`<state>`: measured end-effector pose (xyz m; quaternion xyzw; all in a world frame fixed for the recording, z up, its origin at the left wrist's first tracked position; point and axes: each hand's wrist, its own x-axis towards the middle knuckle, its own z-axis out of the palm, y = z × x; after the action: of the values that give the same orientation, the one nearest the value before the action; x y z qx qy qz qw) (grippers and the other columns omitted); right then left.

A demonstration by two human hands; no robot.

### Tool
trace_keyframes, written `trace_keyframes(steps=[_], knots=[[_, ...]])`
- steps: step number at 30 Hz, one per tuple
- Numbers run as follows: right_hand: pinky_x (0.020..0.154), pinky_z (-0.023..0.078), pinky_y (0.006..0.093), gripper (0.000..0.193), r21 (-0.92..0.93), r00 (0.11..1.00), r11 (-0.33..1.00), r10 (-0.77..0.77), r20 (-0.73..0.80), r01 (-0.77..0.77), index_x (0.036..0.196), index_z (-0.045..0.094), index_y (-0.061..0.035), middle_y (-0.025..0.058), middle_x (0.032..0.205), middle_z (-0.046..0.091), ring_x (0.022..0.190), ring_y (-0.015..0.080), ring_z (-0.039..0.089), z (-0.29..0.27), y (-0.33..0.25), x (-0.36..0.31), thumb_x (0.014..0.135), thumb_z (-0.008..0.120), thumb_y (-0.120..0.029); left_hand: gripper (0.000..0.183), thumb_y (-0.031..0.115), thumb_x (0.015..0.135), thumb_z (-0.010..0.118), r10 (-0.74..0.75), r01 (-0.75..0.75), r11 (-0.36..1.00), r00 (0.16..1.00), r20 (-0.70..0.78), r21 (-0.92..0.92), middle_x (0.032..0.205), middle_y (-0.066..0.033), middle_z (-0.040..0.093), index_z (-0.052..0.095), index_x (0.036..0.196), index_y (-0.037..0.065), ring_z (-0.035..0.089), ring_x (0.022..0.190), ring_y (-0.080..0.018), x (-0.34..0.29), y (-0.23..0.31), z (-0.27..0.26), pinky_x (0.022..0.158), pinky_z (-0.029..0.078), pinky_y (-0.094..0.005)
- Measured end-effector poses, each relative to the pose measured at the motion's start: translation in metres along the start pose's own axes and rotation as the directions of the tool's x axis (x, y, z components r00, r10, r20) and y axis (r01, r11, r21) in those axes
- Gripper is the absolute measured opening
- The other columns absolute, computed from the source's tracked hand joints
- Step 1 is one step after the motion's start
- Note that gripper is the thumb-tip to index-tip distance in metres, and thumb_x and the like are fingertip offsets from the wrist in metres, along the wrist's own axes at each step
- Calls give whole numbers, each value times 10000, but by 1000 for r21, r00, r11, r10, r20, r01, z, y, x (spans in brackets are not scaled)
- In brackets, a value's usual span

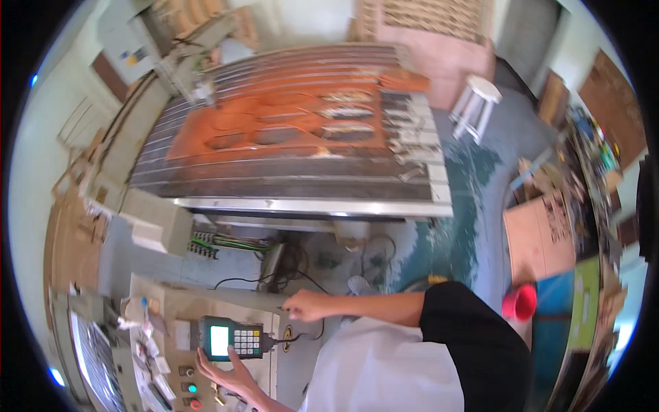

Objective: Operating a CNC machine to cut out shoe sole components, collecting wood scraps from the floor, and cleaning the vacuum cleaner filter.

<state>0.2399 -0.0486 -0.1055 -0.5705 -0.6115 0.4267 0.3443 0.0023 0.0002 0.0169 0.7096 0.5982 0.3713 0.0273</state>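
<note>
A handheld control pendant [246,341] with a lit screen and a keypad is over the beige control cabinet top [271,381]. My left hand [230,375] grips its lower left corner, a finger at the left edge and the thumb at the lower edge by the screen. Its dark cable [288,339] runs off to the right. Beyond the cabinet's right edge, my right hand [307,305] is closed, with a small dark bit at the fingertips that I cannot make out.
A large machine bed [309,168] with an orange cut-out sheet [274,117] fills the far side. Push buttons [192,388] sit below the pendant. Loose cables [302,257] hang under the bed. At right are a white stool [476,103], a red bucket [519,303] and cardboard [539,233].
</note>
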Motion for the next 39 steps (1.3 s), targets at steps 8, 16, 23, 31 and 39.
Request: trace_keyframes(steps=[8, 16, 23, 31, 39], knots=[[655, 484, 428, 220, 277, 352, 681, 632, -691, -678, 783, 654, -26, 184, 745, 628, 727, 367, 612, 32, 142, -245, 713, 611, -230, 265, 57, 846, 600, 548, -627, 705, 779, -305, -332, 1154, -150, 526, 536, 1085, -37, 510, 1090, -275, 12, 33, 2, 916, 443, -388], [475, 493, 332, 124, 572, -284, -33, 891, -355, -819, 757, 676, -94, 100, 676, 650, 593, 199, 638, 267, 179, -460, 783, 581, -169, 146, 22, 886, 548, 392, -267, 634, 920, 4, -726, 943, -124, 556, 534, 1013, -49, 533, 869, -193, -22, 73, 35, 799, 441, -304], [391, 441, 292, 207, 932, -310, -161, 949, 56, -324, 822, 656, -27, 88, 620, 608, 465, 151, 550, 253, 119, -398, 778, 653, -229, 115, 20, 891, 531, 508, -257, 628, 850, 138, -734, 959, -107, 586, 579, 972, -45, 541, 854, -171, -14, 76, 54, 780, 455, -273], [405, 422, 297, 106, 773, -217, 116, 924, -314, -624, 758, 610, 6, 78, 618, 583, 496, 153, 550, 124, 229, -453, 746, 587, -98, 190, 7, 785, 589, 520, -230, 697, 814, 257, -679, 1050, -172, 560, 582, 966, -49, 547, 971, -306, -31, 124, 82, 850, 438, -404], [604, 504, 326, 161, 340, 22, 662, 474, -880, -668, 859, 617, 16, 132, 733, 652, 645, 224, 634, -163, 283, -392, 755, 598, -106, 235, -20, 752, 587, 214, -25, 900, 895, 392, -435, 796, -138, 616, 593, 987, -36, 593, 748, -269, -75, 176, 143, 681, 465, -375]])
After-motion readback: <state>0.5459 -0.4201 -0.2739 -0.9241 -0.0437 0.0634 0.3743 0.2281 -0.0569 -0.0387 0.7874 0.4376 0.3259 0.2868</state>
